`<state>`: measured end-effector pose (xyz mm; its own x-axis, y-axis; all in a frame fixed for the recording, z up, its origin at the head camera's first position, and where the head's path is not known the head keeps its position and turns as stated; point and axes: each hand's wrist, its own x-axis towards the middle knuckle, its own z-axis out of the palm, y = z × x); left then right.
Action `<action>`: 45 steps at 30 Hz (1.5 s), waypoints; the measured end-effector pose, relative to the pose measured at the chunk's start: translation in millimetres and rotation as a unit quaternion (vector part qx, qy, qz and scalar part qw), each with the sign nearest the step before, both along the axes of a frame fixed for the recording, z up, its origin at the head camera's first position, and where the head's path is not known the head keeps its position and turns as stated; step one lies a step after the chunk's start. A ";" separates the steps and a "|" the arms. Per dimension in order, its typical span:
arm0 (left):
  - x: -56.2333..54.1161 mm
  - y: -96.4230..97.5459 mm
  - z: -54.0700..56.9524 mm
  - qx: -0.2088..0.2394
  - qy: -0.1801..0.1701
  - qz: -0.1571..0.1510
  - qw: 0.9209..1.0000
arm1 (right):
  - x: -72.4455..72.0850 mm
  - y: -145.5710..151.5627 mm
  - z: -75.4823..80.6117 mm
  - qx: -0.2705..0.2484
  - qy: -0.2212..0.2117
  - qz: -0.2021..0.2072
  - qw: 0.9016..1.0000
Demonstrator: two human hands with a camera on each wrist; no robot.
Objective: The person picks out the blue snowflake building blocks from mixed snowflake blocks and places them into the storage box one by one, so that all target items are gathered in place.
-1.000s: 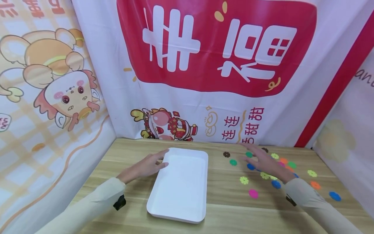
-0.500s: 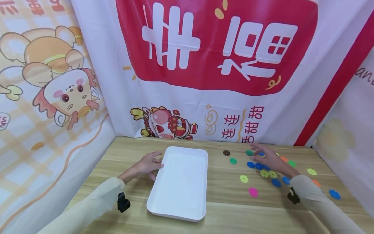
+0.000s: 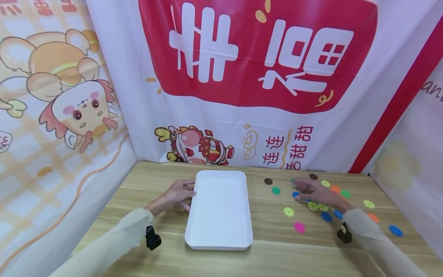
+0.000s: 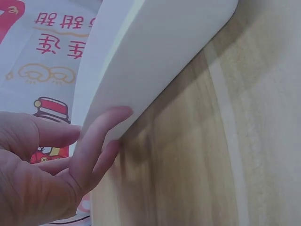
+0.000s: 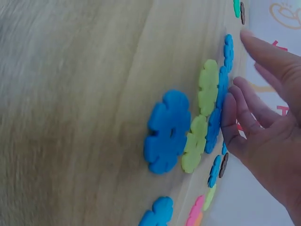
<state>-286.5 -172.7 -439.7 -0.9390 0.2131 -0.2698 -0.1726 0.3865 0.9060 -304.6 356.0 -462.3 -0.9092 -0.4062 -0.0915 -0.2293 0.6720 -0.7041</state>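
A white rectangular tray [image 3: 219, 215] lies on the table with nothing in it. At its left long side is my left hand [image 3: 175, 193]; the left wrist view shows the fingertips against the outer wall and one at the rim. My right hand [image 3: 320, 193] hovers over flower-shaped plastic discs at the right, its fingers loosely bent with nothing between them. Beneath it, in the right wrist view, lie blue discs [image 5: 169, 132] and yellow-green discs [image 5: 208, 87]; some are partly hidden by this hand in the head view.
More discs are scattered around: a brown disc [image 3: 268, 181], a green disc [image 3: 275, 191], a pink disc [image 3: 299, 227] and several orange, yellow and blue ones further right. Printed cloth [image 3: 221, 96] closes off the back and both sides of the wooden table [image 3: 273, 254].
The tray has turned straight, its near end swinging right and away from me. My left hand stayed at its side. My right hand shifted slightly right, staying above the discs.
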 end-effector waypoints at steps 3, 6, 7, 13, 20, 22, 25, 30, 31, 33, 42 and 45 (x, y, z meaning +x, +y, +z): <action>-1.0 0.4 -0.5 0.007 -0.006 -0.005 1.000 | 1.1 -2.1 -2.9 0.016 0.017 0.011 1.000; -1.2 -1.0 -1.0 0.010 -0.020 -0.003 1.000 | 0.5 -3.6 -6.1 0.021 0.025 0.014 0.999; -1.4 -1.6 -1.3 0.011 -0.023 -0.006 1.000 | 0.2 -3.8 -6.7 0.022 0.024 0.014 0.999; -2.6 -2.6 -1.1 0.012 -0.039 -0.001 0.999 | -0.7 -6.2 -6.9 0.018 0.017 0.019 1.000; -5.1 0.0 -0.4 0.012 -0.040 0.001 0.999 | -5.2 -5.9 -4.5 0.014 0.042 0.028 0.999; -5.8 0.4 -0.5 0.008 -0.042 0.007 0.999 | -6.7 -6.6 -3.4 0.021 0.048 0.024 0.998; -6.5 1.2 -1.1 0.003 -0.042 0.009 0.999 | -8.4 -8.7 -2.2 0.032 0.045 0.006 0.998; -6.9 3.0 -3.0 0.003 -0.041 0.011 0.999 | -10.7 -12.4 -2.1 0.056 0.049 -0.013 0.997; -6.9 3.4 -3.3 0.002 -0.041 0.011 0.999 | -11.4 -13.0 -2.1 0.060 0.057 -0.013 0.996; -6.4 3.8 -3.0 0.002 -0.042 0.012 0.999 | -12.5 -14.2 -1.0 0.058 0.067 -0.012 0.996; -7.0 4.2 -0.1 0.009 -0.040 0.007 0.999 | -8.9 -27.1 16.1 -0.042 0.018 -0.062 0.997; -7.7 5.7 -0.1 0.009 -0.039 0.006 0.999 | -7.4 -35.2 20.4 -0.066 0.007 -0.074 0.995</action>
<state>-294.2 -167.0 -439.8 -0.9178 0.2070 -0.3387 -0.2480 0.3674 0.8964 -312.1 320.9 -441.9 -0.9607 -0.2756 -0.0334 -0.1450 0.6008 -0.7861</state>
